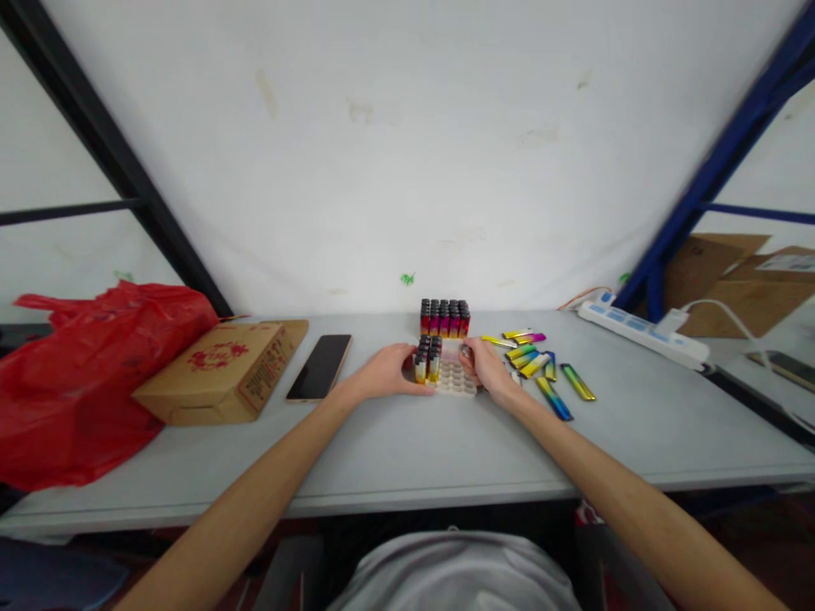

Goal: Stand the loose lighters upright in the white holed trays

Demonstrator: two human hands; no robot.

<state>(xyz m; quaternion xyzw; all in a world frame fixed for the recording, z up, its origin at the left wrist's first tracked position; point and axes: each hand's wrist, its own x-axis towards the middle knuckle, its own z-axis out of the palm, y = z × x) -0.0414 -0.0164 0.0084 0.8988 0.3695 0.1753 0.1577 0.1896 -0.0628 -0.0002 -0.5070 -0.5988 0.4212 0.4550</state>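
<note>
A white tray (456, 383) with rows of holes sits on the table in front of me. Several lighters (428, 360) with black tops and yellow lower parts stand upright in its left columns; the holes on the right show bare. My left hand (393, 371) wraps around the tray's left end, thumb along the front edge and fingers partly hidden behind. At the right end, the fingers of my right hand (489, 365) are closed around a small lighter (467, 350), mostly hidden, with its dark metallic top showing. Behind the tray stands a block of red and purple lighters (444, 318).
Several loose shiny lighters (533, 363), yellow, green, blue and purple, lie right of my right hand. To the left are a phone (320, 367), a cardboard box (216, 373) and a red plastic bag (108, 373). A white power strip (643, 333) lies at the right.
</note>
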